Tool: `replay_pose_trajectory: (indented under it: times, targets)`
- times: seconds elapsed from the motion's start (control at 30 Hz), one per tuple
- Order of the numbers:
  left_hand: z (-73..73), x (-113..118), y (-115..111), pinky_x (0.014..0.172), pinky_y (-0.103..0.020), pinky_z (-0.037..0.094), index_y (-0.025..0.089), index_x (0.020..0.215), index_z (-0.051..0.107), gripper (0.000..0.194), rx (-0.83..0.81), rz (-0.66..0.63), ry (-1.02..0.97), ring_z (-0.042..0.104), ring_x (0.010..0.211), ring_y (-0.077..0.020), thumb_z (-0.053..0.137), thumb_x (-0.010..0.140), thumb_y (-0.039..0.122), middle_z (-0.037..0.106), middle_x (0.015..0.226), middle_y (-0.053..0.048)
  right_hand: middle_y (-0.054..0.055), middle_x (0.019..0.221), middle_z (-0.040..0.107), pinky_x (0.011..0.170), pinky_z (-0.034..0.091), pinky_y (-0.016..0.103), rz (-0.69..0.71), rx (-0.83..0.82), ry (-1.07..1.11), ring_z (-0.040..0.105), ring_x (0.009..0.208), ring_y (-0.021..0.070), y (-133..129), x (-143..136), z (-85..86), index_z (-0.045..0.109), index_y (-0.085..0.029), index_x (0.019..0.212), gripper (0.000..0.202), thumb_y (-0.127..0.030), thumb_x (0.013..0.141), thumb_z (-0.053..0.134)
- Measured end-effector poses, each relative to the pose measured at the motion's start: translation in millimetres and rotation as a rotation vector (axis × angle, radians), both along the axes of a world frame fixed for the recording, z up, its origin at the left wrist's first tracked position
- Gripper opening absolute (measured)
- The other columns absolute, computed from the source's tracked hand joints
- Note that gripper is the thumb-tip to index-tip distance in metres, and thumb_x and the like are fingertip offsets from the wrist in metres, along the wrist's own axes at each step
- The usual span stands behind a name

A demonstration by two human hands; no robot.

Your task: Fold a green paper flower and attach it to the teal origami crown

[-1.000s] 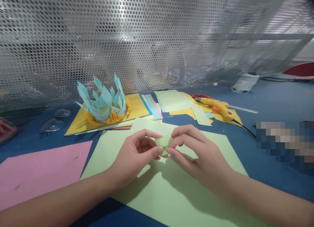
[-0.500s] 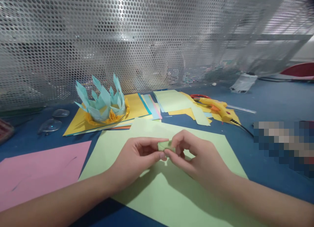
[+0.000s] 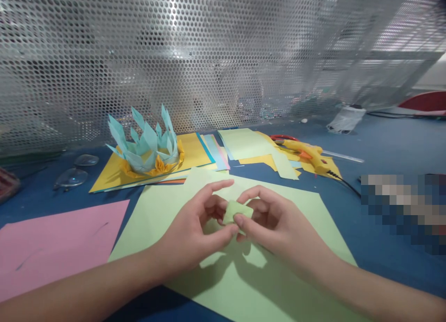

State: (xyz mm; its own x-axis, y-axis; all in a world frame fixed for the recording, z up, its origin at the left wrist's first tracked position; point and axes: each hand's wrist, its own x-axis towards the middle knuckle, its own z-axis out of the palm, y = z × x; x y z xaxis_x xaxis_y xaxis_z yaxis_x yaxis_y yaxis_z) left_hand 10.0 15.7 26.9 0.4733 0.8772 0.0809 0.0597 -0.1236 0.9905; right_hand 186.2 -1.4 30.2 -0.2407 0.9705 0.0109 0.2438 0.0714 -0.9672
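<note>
Small folded light-green paper piece point(image 3: 241, 207) was above a large flat light-green paper sheet point(image 3: 251, 285) — pinched narrowly in the bare right hand point(image 3: 282, 224). The bare left hand point(image 3: 195, 229) curved about the piece's left side — whether gripping, I could not tell.

soft shadows across green sheet point(image 3: 237, 289), bright glare on perforated screen point(image 3: 195, 57)

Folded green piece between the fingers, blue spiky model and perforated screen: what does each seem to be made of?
The folded green piece: probably matt paper, with angular corners and no shine. The blue spiky model: apparently matt paper, with sharp creases and thin pointed flaps. The perforated screen: likely metal, silvery with bright glints, though plastic can't be ruled out.
</note>
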Motion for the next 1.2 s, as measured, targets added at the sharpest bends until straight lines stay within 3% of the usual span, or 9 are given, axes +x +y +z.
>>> replay_pose_trajectory:
  times: [0.1,0.2,0.33,0.4,0.5,0.83,0.93,1.07,1.2]
  targets:
    - [1.0,1.7,0.8,0.080,-0.029,0.045,0.026,0.125,0.045,0.058,-0.007,0.002,-0.008,0.055,0.083,-0.0145,0.071,0.073,0.018,0.054,0.086,0.003,-0.005,0.061,0.056,0.049,0.041,0.022,-0.007,0.000,0.012,0.059,0.056,0.0130,-0.3,-0.6,-1.5,0.045,-0.024,0.085,0.016,-0.035,0.086,0.057]
    - [0.2,2.9,2.0,0.074,-0.029,0.045,0.021,0.093,0.053,0.025,-0.005,0.011,0.020,0.056,0.079,-0.0153,0.069,0.074,0.017,0.057,0.081,0.002,-0.004,0.062,0.058,0.048,0.043,0.023,0.025,0.022,-0.011,0.059,0.056,0.0130,0.6,-0.7,-1.9,0.042,-0.023,0.079,0.017,-0.031,0.086,0.056]
    - [-2.4,2.1,3.1,0.069,-0.031,0.044,0.019,0.070,0.051,0.012,0.018,0.006,0.075,0.057,0.076,-0.0182,0.060,0.074,0.013,0.059,0.077,-0.001,0.001,0.084,0.063,0.068,0.049,0.030,0.047,0.191,-0.086,0.061,0.077,0.0161,0.7,1.8,0.8,0.048,-0.024,0.088,0.015,-0.015,0.080,0.057]
    - [-3.4,1.1,3.3,0.067,-0.030,0.044,0.019,0.070,0.052,0.010,0.030,0.001,0.090,0.057,0.074,-0.0176,0.057,0.071,0.010,0.059,0.076,-0.001,0.001,0.092,0.063,0.076,0.047,0.032,0.079,0.302,-0.121,0.058,0.083,0.0164,0.0,3.9,3.2,0.055,-0.025,0.094,0.025,-0.008,0.075,0.058]
    - [-3.9,-0.3,3.0,0.063,-0.028,0.043,0.019,0.074,0.057,0.012,0.057,0.006,0.125,0.055,0.068,-0.0159,0.056,0.069,0.008,0.058,0.072,0.001,0.000,0.085,0.063,0.070,0.046,0.029,0.130,0.390,-0.147,0.057,0.076,0.0151,-1.8,5.5,5.9,0.061,-0.024,0.093,0.028,-0.005,0.074,0.056]
    - [1.1,0.6,-3.5,0.060,-0.021,0.044,0.021,0.080,0.057,0.009,0.127,0.092,0.139,0.056,0.071,-0.0124,0.054,0.084,0.014,0.059,0.077,0.003,-0.002,0.070,0.060,0.057,0.050,0.023,0.136,0.162,-0.030,0.060,0.064,0.0125,1.8,1.7,-0.1,0.051,-0.022,0.083,0.008,-0.016,0.087,0.051]
    - [1.8,1.0,-4.9,0.052,-0.018,0.044,0.022,0.081,0.058,0.009,0.102,0.093,0.095,0.055,0.063,-0.0097,0.055,0.087,0.016,0.058,0.074,0.004,-0.003,0.070,0.060,0.061,0.052,0.023,0.156,0.146,0.014,0.060,0.066,0.0119,2.4,3.4,-0.6,0.053,-0.023,0.087,0.007,-0.017,0.089,0.050]
    - [1.6,0.9,-4.7,0.053,-0.019,0.054,0.023,0.083,0.061,0.008,0.083,0.103,0.001,0.059,0.066,-0.0111,0.056,0.087,0.017,0.060,0.080,0.003,-0.002,0.079,0.063,0.068,0.057,0.027,0.194,0.145,0.078,0.065,0.072,0.0122,1.8,6.8,0.2,0.055,-0.025,0.093,0.012,-0.017,0.091,0.047]
    - [3.0,-0.2,-5.2,0.056,-0.017,0.055,0.023,0.079,0.067,0.011,0.070,0.118,-0.073,0.061,0.065,-0.0096,0.061,0.083,0.013,0.064,0.080,0.004,-0.003,0.079,0.065,0.068,0.057,0.025,0.203,0.180,0.082,0.067,0.071,0.0111,1.8,9.8,0.4,0.057,-0.025,0.091,0.013,-0.016,0.091,0.048]
